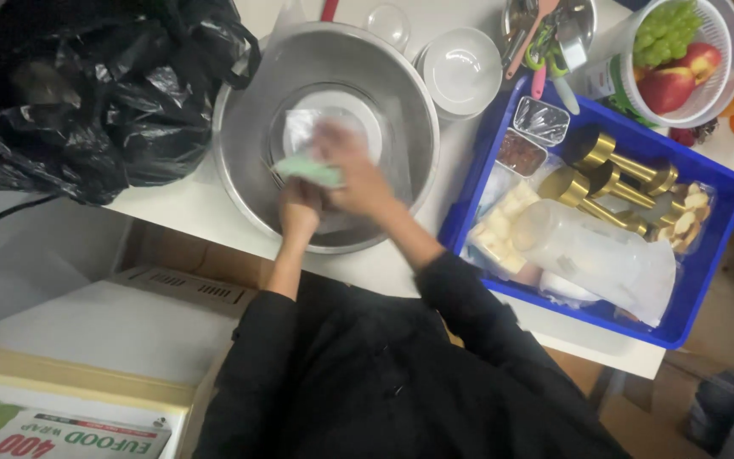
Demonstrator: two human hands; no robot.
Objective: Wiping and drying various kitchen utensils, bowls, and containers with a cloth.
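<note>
White tabletop point(214, 225) carries a steel bowl point(244, 144), black bag point(95, 93), blue tray point(715, 255). Inside the bowl, left hand point(299, 208) grips a green sponge point(309, 170); right hand point(354, 166) blurred, grip undeterminable, over a white dish point(341, 106).

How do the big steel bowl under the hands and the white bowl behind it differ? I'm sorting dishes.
The steel bowl is metal, grey and far wider; the white bowl is small and glossy white. The steel bowl holds a white plate and both hands; the white bowl looks empty. Both are round, upright, on the white table.
</note>
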